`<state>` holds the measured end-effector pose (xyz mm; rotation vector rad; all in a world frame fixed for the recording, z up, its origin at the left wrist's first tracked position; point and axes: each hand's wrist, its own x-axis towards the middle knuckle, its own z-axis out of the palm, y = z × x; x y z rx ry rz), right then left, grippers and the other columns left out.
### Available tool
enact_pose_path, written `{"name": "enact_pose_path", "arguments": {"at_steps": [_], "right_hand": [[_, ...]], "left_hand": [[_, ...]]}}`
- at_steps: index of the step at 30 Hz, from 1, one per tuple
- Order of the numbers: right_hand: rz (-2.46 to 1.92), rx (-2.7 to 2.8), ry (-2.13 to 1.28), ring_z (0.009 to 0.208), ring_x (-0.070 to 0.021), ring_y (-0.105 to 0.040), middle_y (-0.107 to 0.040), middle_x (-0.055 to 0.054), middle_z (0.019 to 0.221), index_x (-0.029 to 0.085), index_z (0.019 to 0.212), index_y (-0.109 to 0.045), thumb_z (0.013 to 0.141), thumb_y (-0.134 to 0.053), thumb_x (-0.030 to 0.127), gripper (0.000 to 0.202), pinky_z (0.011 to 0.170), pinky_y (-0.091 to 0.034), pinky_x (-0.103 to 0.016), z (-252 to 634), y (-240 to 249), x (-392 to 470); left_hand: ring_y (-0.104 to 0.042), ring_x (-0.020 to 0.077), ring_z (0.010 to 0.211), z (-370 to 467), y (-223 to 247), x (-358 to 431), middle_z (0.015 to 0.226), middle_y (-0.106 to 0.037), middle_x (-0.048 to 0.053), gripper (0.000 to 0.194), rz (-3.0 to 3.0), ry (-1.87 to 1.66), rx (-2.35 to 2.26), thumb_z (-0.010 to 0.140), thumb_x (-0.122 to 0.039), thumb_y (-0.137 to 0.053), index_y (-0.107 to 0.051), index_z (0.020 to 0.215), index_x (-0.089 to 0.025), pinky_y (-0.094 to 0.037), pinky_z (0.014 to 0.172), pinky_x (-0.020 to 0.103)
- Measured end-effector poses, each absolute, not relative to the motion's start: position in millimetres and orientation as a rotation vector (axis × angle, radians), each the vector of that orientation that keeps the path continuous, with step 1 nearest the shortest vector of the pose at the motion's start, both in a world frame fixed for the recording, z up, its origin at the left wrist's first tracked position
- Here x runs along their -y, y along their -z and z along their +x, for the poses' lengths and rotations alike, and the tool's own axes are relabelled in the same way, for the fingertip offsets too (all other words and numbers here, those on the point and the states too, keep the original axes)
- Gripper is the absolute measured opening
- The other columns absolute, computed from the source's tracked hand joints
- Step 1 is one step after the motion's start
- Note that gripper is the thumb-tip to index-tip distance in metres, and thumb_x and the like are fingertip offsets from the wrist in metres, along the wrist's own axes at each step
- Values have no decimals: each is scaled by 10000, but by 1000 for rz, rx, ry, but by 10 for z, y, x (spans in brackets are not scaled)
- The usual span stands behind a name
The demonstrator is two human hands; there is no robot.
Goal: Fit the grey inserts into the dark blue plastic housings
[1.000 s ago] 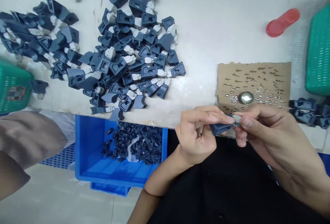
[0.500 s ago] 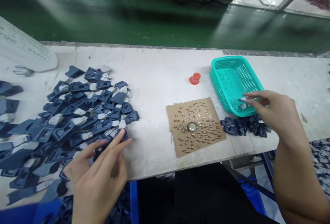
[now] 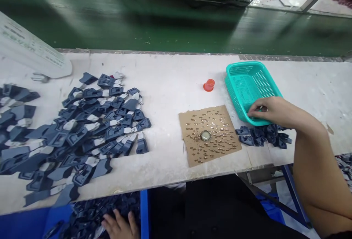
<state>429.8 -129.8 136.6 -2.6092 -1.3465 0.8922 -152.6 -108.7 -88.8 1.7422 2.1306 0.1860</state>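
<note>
My left hand [image 3: 121, 226] is low at the bottom edge, its fingers apart over the dark blue plastic pieces [image 3: 90, 213] in a blue bin [image 3: 144, 213]. A pale bit shows beside its fingertips. Inside the near end of a teal perforated basket [image 3: 231, 85], my right hand [image 3: 268, 110] has its fingertips pinched together; what they hold is hidden. On the table, a spread of navy plastic pieces with white parts joined to them [image 3: 115, 132] lies at left. Several small dark blue pieces [image 3: 258, 135] lie by the basket's near side.
A brown cardboard square [image 3: 189, 154] carries shiny brown drops and a round metal cap [image 3: 205, 135]. Behind it stands a small red cup-shaped piece [image 3: 209, 85]. A white bottle [image 3: 35, 52] lies tilted at back left. A green strip [image 3: 165, 30] runs beyond the table.
My left hand has left the table pile and moved down into the bin; a white-tipped piece now lies at the pile's right edge. My right hand has moved left and deeper into the basket.
</note>
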Motion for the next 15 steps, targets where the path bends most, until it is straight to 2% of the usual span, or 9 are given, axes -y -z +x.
{"name": "enact_pose_path", "arguments": {"at_steps": [2, 5, 7, 9, 11, 13, 15], "right_hand": [[-2630, 1295, -869, 900, -291, -694, -787, -101, 1082, 249, 872, -793, 828, -605, 680, 471, 780, -505, -445, 4266, -1413, 1343], [-2618, 1232, -860, 873, -287, -698, -783, -104, 1011, 237, 874, -777, 766, -667, 704, 492, 746, -518, -434, 4239, -1409, 1373], [-2593, 1194, -848, 861, -276, -703, -773, -95, 942, 230, 897, -757, 719, -712, 674, 481, 751, -536, -425, 4238, -1354, 1359], [-2570, 1160, -814, 840, -264, -709, -766, -85, 889, 224, 919, -737, 705, -735, 623, 453, 768, -551, -422, 4246, -1288, 1332], [-2554, 1143, -777, 816, -255, -711, -765, -77, 852, 227, 915, -740, 727, -737, 567, 389, 778, -553, -422, 4250, -1248, 1315], [-2542, 1132, -753, 809, -255, -716, -772, -73, 843, 238, 895, -761, 758, -742, 542, 334, 763, -551, -418, 4238, -1261, 1333], [-2529, 1112, -724, 851, -261, -731, -788, -73, 894, 249, 906, -777, 788, -754, 555, 328, 762, -561, -409, 4199, -1330, 1391]], "left_hand": [[-237, 506, 1607, -1583, 955, 1187, 1655, -309, 397, 992, 1716, -115, -2080, 945, -638, -128, -392, 1520, 126, -36, 1294, 746], [-225, 445, 1627, -1696, 945, 1268, 1664, -372, 323, 916, 1653, -29, -2024, 970, -618, -134, -425, 1538, 39, -49, 1311, 710], [-317, 429, 1600, -1737, 909, 1284, 1614, -491, 273, 816, 1595, 24, -1987, 979, -606, -190, -478, 1513, -61, -177, 1306, 698], [-462, 440, 1522, -1730, 872, 1264, 1534, -593, 243, 717, 1555, 62, -1961, 956, -615, -318, -525, 1451, -139, -394, 1229, 650], [-617, 457, 1376, -1691, 834, 1196, 1413, -682, 233, 611, 1551, 74, -1948, 901, -612, -459, -594, 1309, -177, -542, 1093, 580], [-732, 434, 1187, -1658, 787, 1083, 1228, -766, 200, 456, 1564, 73, -1933, 862, -583, -518, -644, 1086, -206, -591, 1002, 519], [-780, 423, 1004, -1673, 706, 948, 1028, -804, 161, 353, 1563, 88, -1944, 823, -562, -547, -647, 897, -231, -615, 894, 505]]}}
